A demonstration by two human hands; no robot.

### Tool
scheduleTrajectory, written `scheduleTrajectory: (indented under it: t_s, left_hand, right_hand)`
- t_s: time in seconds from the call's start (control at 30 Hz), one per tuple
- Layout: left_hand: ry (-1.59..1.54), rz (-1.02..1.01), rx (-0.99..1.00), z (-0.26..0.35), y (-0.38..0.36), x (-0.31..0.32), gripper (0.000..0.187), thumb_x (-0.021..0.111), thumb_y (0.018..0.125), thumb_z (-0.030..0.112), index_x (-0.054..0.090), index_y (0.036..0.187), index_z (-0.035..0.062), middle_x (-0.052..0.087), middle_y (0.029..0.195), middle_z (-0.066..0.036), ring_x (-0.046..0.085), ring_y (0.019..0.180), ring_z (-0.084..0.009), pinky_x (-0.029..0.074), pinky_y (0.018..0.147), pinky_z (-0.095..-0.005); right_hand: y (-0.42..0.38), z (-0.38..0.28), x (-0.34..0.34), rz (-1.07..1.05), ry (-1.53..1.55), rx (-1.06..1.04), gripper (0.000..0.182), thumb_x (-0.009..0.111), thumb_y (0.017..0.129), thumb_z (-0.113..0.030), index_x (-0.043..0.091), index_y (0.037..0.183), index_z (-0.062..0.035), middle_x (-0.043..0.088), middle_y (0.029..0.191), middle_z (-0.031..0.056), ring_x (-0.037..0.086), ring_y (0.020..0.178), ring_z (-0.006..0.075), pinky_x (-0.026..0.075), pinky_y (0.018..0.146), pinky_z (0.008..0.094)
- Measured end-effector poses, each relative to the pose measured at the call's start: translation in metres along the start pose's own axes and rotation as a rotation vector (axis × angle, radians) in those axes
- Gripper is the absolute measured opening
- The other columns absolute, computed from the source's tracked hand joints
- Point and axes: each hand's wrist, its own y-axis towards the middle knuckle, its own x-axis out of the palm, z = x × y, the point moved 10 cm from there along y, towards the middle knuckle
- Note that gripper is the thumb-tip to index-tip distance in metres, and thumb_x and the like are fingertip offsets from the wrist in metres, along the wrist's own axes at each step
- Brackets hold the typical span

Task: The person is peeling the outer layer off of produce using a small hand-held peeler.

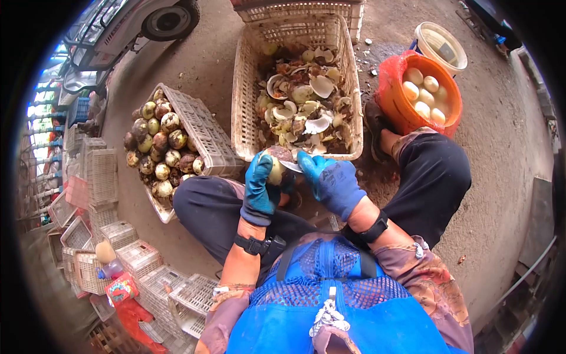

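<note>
In front of my lap, my left hand (260,187) in a teal-and-blue glove is closed around a roundish fruit (275,172), brown on top and pale yellow where the skin is off. A knife with a short silvery blade (292,167) lies against the fruit's right side. Its handle is hidden in my right hand (333,184), also gloved and closed. Just beyond both hands stands a dirty pale plastic crate (237,112) holding peelings (302,112), some with white insides. To the left, a tilted crate (203,127) is filled with brown-and-yellow fruits (159,138).
Right of the peelings crate, an orange bucket (386,97) holds several smooth pale balls (425,96) in cloudy liquid. Behind it stands a white bucket (421,35). Stacked crates (141,259) fill the lower left. A vehicle wheel (170,22) shows at the upper left.
</note>
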Motion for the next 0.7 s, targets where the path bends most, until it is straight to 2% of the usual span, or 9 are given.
scheduleTrajectory:
  t_s: [0.03,0.1,0.23,0.27,0.37,0.47,0.57,0.67,0.7]
  left_hand:
    - [-0.038,0.012,-0.028,-0.005,0.001,-0.004,0.041,0.067,0.090,0.035,0.055,0.118,0.0077,0.064,0.099,-0.005,0.066,0.086,-0.0192,0.057,0.069,-0.0338]
    - [-0.090,0.044,-0.062,-0.013,0.001,-0.009,0.040,0.067,0.090,0.034,0.055,0.119,0.0084,0.064,0.100,-0.005,0.066,0.088,-0.0194,0.057,0.070,-0.0340]
    - [-0.130,0.028,-0.115,-0.017,0.001,-0.007,0.041,0.068,0.090,0.033,0.055,0.120,0.0084,0.064,0.103,-0.005,0.065,0.091,-0.0189,0.056,0.074,-0.0344]
    - [-0.139,0.003,-0.132,-0.017,0.001,-0.005,0.042,0.068,0.090,0.034,0.055,0.120,0.0082,0.064,0.104,-0.004,0.065,0.092,-0.0186,0.056,0.075,-0.0347]
    - [0.051,-0.045,0.036,-0.002,0.007,0.001,0.044,0.069,0.089,0.035,0.055,0.120,0.0077,0.063,0.106,-0.004,0.064,0.092,-0.0172,0.056,0.078,-0.0355]
    - [0.153,-0.075,0.024,-0.009,0.009,0.001,0.044,0.067,0.089,0.042,0.056,0.122,0.0145,0.066,0.102,-0.002,0.065,0.086,-0.0168,0.052,0.061,-0.0273]
    - [0.052,0.054,-0.014,-0.026,0.014,-0.009,0.044,0.067,0.089,0.040,0.055,0.122,0.0143,0.065,0.102,-0.003,0.066,0.086,-0.0178,0.053,0.060,-0.0266]
    - [0.100,-0.043,0.007,-0.026,0.020,-0.005,0.044,0.067,0.089,0.039,0.055,0.123,0.0138,0.065,0.105,-0.004,0.066,0.087,-0.0183,0.055,0.062,-0.0287]
    - [0.070,-0.052,-0.026,-0.034,0.023,-0.014,0.049,0.068,0.088,0.037,0.053,0.128,0.0125,0.064,0.113,-0.006,0.066,0.095,-0.0207,0.057,0.072,-0.0333]
  right_hand:
    - [0.001,0.001,-0.001,0.018,-0.014,-0.036,0.059,0.071,0.076,-0.032,0.047,0.125,-0.0099,0.065,0.090,0.0119,0.067,0.079,0.0312,0.051,0.061,0.0439]
    - [0.002,0.006,-0.005,0.031,0.043,-0.041,0.055,0.066,0.078,-0.020,0.049,0.130,-0.0122,0.066,0.095,0.0120,0.067,0.082,0.0309,0.051,0.063,0.0432]
    - [0.005,0.011,0.002,0.012,0.047,-0.042,0.053,0.063,0.080,-0.015,0.050,0.131,-0.0133,0.067,0.098,0.0120,0.067,0.084,0.0307,0.052,0.064,0.0427]
    - [0.004,0.010,0.004,0.000,0.038,-0.016,0.052,0.064,0.079,-0.018,0.050,0.129,-0.0125,0.067,0.096,0.0125,0.068,0.083,0.0312,0.052,0.064,0.0434]
    - [-0.001,0.002,-0.001,-0.077,0.010,0.129,0.052,0.072,0.076,-0.033,0.049,0.117,-0.0086,0.067,0.092,0.0150,0.069,0.082,0.0338,0.052,0.065,0.0467]
    - [0.007,0.008,-0.003,-0.108,0.046,0.151,0.034,0.061,0.084,-0.023,0.051,0.114,-0.0079,0.068,0.089,0.0163,0.069,0.083,0.0350,0.052,0.067,0.0489]
    - [0.016,0.019,-0.005,-0.051,0.080,0.162,0.029,0.060,0.084,-0.020,0.055,0.109,-0.0065,0.069,0.087,0.0172,0.069,0.083,0.0365,0.053,0.069,0.0483]
    - [0.014,0.031,0.012,-0.046,0.274,0.198,0.027,0.059,0.084,-0.017,0.056,0.109,-0.0076,0.069,0.088,0.0185,0.068,0.084,0.0376,0.053,0.070,0.0462]
    - [0.015,0.036,0.013,-0.027,0.371,0.173,0.021,0.057,0.085,-0.016,0.062,0.104,-0.0080,0.069,0.088,0.0210,0.068,0.084,0.0380,0.053,0.070,0.0431]
